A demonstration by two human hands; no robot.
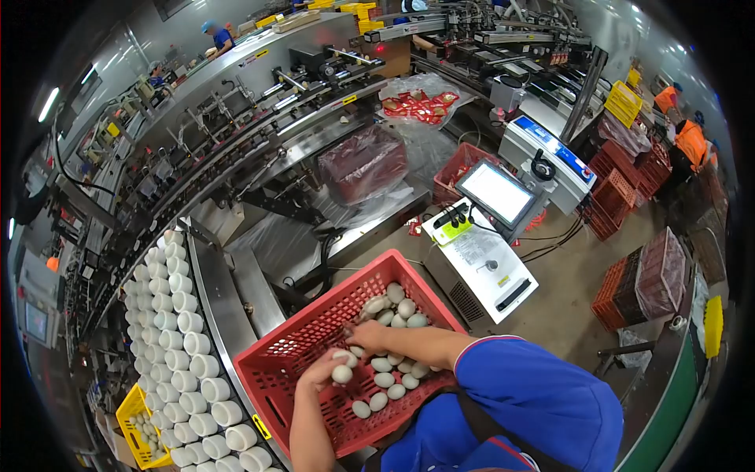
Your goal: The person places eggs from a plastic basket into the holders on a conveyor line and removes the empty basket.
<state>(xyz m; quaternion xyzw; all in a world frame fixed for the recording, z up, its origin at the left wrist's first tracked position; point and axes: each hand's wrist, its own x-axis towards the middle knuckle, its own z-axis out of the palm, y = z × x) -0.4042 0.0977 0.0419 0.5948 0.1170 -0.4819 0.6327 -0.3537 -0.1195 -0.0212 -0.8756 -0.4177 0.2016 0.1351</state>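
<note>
A red perforated crate [275,354] stands in front of me with several pale eggs [383,379] on its floor, mostly toward the right side. My left hand [321,371] is inside the crate, its fingers curled around a couple of eggs [342,374]. Close beside it, my right hand [366,337] reaches down among the eggs, and its fingertips are partly hidden, so what it holds is unclear. To the left of the crate, rows of white cups [204,366] stand on a conveyor.
A yellow crate of eggs [130,405] is at the lower left. Beyond the red crate are a white control box [487,263] and a tablet screen [498,193]. Machinery runs along the back. People in orange vests [690,145] stand at the far right.
</note>
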